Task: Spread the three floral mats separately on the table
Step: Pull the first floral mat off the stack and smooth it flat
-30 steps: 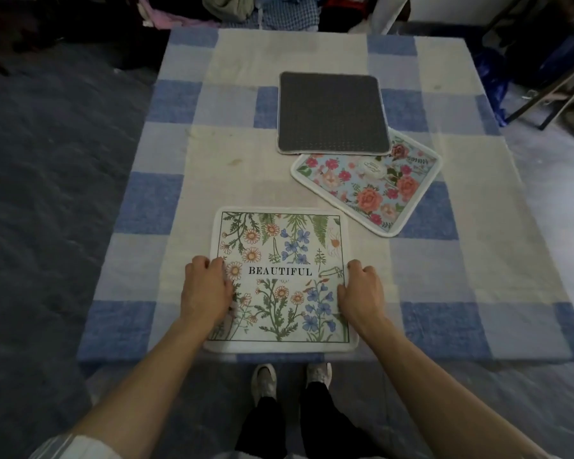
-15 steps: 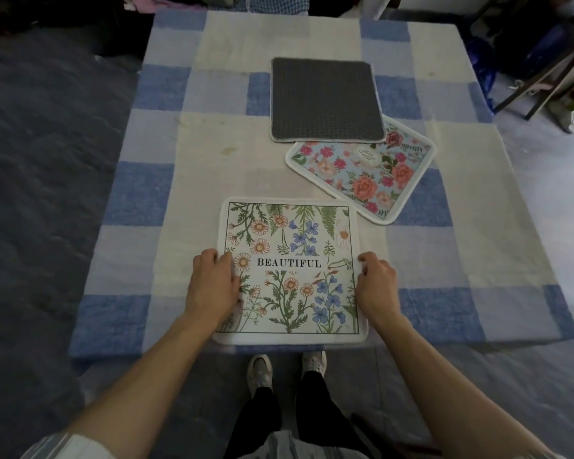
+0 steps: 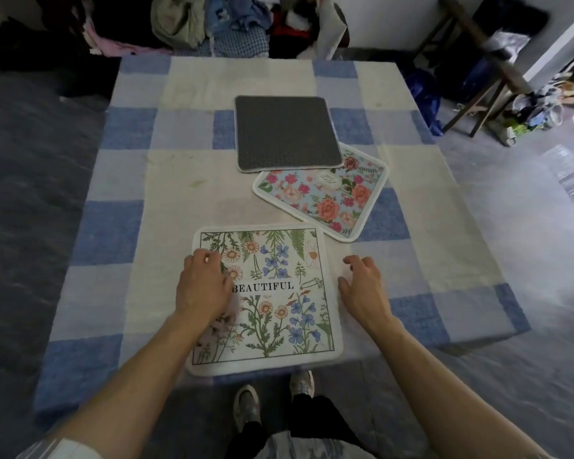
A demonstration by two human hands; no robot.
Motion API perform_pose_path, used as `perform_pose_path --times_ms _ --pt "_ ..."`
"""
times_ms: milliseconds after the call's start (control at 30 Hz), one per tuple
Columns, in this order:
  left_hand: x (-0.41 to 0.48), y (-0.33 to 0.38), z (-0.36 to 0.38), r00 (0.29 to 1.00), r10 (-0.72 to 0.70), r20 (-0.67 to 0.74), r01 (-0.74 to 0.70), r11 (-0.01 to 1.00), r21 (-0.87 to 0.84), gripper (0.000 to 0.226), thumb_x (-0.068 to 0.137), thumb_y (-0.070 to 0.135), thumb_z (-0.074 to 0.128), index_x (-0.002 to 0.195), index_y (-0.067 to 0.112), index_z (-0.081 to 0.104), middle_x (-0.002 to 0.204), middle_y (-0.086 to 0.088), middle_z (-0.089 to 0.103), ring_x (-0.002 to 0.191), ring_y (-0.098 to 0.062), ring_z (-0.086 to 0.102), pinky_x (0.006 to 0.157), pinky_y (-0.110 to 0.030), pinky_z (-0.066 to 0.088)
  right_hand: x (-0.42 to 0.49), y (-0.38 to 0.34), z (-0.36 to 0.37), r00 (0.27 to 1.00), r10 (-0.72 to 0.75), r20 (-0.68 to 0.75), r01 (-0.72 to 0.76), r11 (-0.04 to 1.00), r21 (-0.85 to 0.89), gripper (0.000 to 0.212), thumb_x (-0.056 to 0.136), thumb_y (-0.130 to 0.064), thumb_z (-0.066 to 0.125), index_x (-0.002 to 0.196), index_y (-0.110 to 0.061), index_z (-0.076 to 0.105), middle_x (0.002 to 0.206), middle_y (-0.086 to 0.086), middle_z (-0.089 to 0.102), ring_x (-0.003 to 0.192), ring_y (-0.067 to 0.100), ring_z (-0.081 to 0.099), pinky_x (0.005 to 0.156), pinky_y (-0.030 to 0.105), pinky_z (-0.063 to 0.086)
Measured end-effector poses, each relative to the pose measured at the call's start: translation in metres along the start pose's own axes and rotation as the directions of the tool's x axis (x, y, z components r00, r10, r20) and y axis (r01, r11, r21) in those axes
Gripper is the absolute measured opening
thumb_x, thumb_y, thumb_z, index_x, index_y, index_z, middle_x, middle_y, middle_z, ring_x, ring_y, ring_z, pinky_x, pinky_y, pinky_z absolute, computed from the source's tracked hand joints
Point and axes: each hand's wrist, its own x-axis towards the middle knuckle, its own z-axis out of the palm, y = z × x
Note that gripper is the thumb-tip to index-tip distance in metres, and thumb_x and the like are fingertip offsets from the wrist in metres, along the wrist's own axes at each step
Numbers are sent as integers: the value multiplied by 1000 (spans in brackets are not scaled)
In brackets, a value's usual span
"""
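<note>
White with a printed border of wildflowers and the word BEAUTIFUL across its middle, the white mat [image 3: 279, 313] lies flat at the near edge of the worktop [image 3: 146, 180], its near corners reaching the rim. My left hand [image 3: 201, 286] rests palm down on the left part of this mat, the fingers [image 3: 209, 256] lightly bent with their tips on the fabric, gripping nothing. My right hand [image 3: 362, 286] is just beside the mat's right edge, over the checked blue and cream cloth [image 3: 444, 200], its fingers loosely spread and holding nothing. I cannot tell whether the thumb touches the mat's edge.

Farther off, near the middle of the worktop, the grey mat [image 3: 285, 132] lies with its dotted grey side up. Its near right corner overlaps the rose mat [image 3: 328, 197], which sits skewed, pale blue with pink and orange blooms. That mat's near corner comes close to the white mat's far right corner.

My shoes [image 3: 246, 405] show below the near rim. Clothes [image 3: 212, 21] are heaped beyond the far edge.
</note>
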Motion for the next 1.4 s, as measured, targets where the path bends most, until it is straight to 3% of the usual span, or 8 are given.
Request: perform_pose_path --times_ms 100,233,367,500,633,867,1100,1400 --pt "22 24 -6 993 91 -76 -98 992 -85 33 91 24 61 119 7 58 123 -9 53 114 -25 46 92 -37 47 16 4 -14 999 -7 -37 7 1000 14 41 91 -16 63 130 -14 52 127 9 51 115 27 52 97 39 46" --pt "57 56 -5 978 182 -105 -189 979 -69 28 89 23 65 113 10 61 116 -6 55 108 -22 49 90 -35 47 51 13 -23 997 -52 -61 54 998 34 42 90 -18 65 130 -16 53 130 7 50 118 25 51 99 35 43" --pt "90 78 5 984 175 -41 -178 981 -74 26 89 22 65 113 13 61 116 -4 56 108 -20 48 88 -35 47 87 27 -22 992 -125 -35 127 990 54 40 87 -21 69 125 -14 57 124 7 53 116 26 48 95 35 42" --pt "123 96 16 959 268 96 -272 962 34 26 93 28 58 117 18 60 116 -1 58 106 -20 49 85 -35 47 113 37 -13 974 -227 -19 226 974 -22 40 80 -20 76 117 -12 62 119 6 58 112 26 47 93 39 46" --pt "148 109 21 936 343 83 -348 936 58 24 91 23 60 114 16 64 112 -2 60 107 -21 50 84 -35 48 125 38 -4 972 -236 -1 235 970 -60 44 79 -24 76 119 -14 61 121 2 55 114 21 46 96 38 46" --pt "189 120 42 754 619 221 -648 756 91 28 93 21 57 120 15 63 122 -2 59 113 -21 49 92 -37 44 130 39 9 968 -250 17 250 961 -115 53 77 -37 76 122 -17 56 124 -2 50 116 17 46 96 32 46" --pt "207 114 55 610 752 249 -783 620 46 21 87 17 66 107 10 69 115 -6 66 105 -25 58 82 -43 51 126 32 15 938 -348 8 346 930 -126 40 85 -16 72 122 -6 63 129 10 59 124 29 53 100 47 48" --pt "217 133 69 689 696 201 -716 696 47 23 88 17 64 109 10 69 114 -5 66 106 -24 56 82 -41 51 152 36 11 961 -239 -141 234 971 -55 35 84 -2 70 119 -3 68 129 13 62 128 30 53 107 43 45"
